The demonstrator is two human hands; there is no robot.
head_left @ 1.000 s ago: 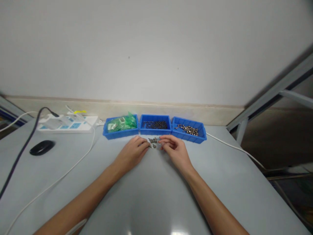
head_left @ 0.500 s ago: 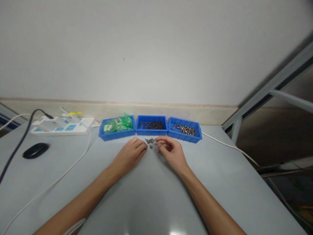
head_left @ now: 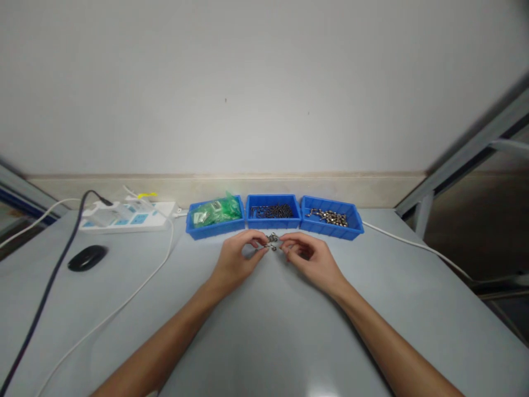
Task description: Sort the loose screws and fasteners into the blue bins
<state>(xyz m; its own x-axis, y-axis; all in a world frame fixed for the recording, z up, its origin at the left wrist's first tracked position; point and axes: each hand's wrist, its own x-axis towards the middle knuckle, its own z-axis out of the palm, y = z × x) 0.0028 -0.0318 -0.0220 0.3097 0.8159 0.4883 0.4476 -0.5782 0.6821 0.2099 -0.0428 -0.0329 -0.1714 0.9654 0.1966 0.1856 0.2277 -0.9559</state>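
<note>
Hardware (head_left: 272,238) in a small metallic cluster at centre frame, loose on a pale grey counter (head_left: 264,331), between left hand (head_left: 236,253) and right hand (head_left: 317,258). On the left, thumb and forefinger curved toward each other with a gap behind the tips, right at the cluster's edge; on the right, fingers bent, thumb close to forefinger, just beside the same pieces. Cannot tell, from this view, of any piece pinched in either. Beyond, in a row across mid-frame: blue left tray (head_left: 217,229) with green plastic bag (head_left: 228,209), blue middle tray (head_left: 273,224) with dark small parts (head_left: 280,211), blue right tray (head_left: 330,230) with shiny metal parts (head_left: 334,218). At left of frame, black mouse (head_left: 86,258) and white power strip (head_left: 142,224). In hand, by the look of it: close fingertip work on single pieces. Called for next, in judgement: a light, exact pinch, opposite fingertips steady and clear of neighbouring pieces.
</note>
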